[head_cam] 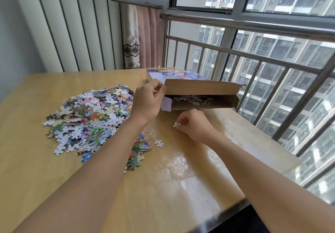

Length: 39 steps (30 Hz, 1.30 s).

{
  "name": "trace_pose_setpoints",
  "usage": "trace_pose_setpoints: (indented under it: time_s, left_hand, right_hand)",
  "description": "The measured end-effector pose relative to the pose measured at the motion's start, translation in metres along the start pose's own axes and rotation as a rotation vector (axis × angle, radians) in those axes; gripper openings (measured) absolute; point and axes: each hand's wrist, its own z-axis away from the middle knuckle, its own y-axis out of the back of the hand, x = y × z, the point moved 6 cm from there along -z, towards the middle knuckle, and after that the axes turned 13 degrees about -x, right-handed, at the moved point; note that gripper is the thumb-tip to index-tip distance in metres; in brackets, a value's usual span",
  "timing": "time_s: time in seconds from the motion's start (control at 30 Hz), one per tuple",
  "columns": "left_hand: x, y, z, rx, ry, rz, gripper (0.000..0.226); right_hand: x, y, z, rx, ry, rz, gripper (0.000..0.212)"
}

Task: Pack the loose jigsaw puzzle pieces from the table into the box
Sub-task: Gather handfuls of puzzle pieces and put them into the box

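Holding the box flap (201, 87) up with left hand (147, 100) so right hand (194, 125), pinching 1 puzzle piece (176, 124), can feed the opening near the table's far edge.

Puzzle pile (90, 118) left of box (199, 87), on table (163, 187)

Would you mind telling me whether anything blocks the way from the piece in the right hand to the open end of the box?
Nothing visible does. The right hand pinches a puzzle piece just in front of the box, whose flap the left hand holds up; only bare table lies between.
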Motion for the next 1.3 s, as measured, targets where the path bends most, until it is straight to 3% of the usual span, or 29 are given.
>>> trace_pose_setpoints:
  time_s: [0.1,0.2,0.3,0.4,0.47,0.57,0.63,0.8,0.93,1.2,1.3]
  left_hand:
    - [-0.001,0.000,0.000,-0.001,0.007,0.007,0.014]
    - [-0.001,0.001,-0.001,0.002,0.010,0.012,0.015]
    - [0.001,0.002,-0.001,0.006,0.002,0.021,0.015]
    - [-0.002,0.006,-0.003,0.013,0.000,0.028,0.015]
    - [-0.001,0.006,-0.002,-0.003,0.005,0.024,0.014]
    - [0.001,0.003,0.001,-0.028,0.012,0.015,0.014]
    - [0.001,0.002,0.002,-0.040,0.014,0.012,0.013]
    - [0.001,0.003,0.000,-0.047,0.003,0.021,0.014]
    - [-0.001,0.002,0.000,-0.047,0.009,0.021,0.014]
    - [-0.003,0.004,0.002,-0.050,-0.003,0.058,0.015]
    - [-0.004,0.004,0.001,-0.045,0.001,0.057,0.015]
  right_hand:
    - [-0.010,0.012,0.007,0.027,0.095,-0.041,0.006]
    - [-0.005,0.049,-0.002,0.244,0.033,-0.149,0.009]
    - [-0.003,0.059,-0.003,0.312,-0.038,-0.067,0.016]
    - [-0.023,0.041,0.017,0.374,0.103,0.010,0.021]
    - [-0.031,0.018,0.021,0.217,0.142,0.038,0.021]
    - [-0.038,-0.019,0.016,-0.098,0.074,0.031,0.040]
    - [-0.042,-0.023,0.012,-0.110,0.064,0.021,0.041]
    - [-0.048,-0.023,0.010,-0.181,0.097,-0.076,0.018]
    - [-0.058,-0.030,0.019,-0.204,0.102,0.002,0.031]
    - [-0.068,-0.029,0.018,-0.283,0.086,0.053,0.024]
    - [-0.058,-0.029,0.023,-0.307,0.060,-0.296,0.016]
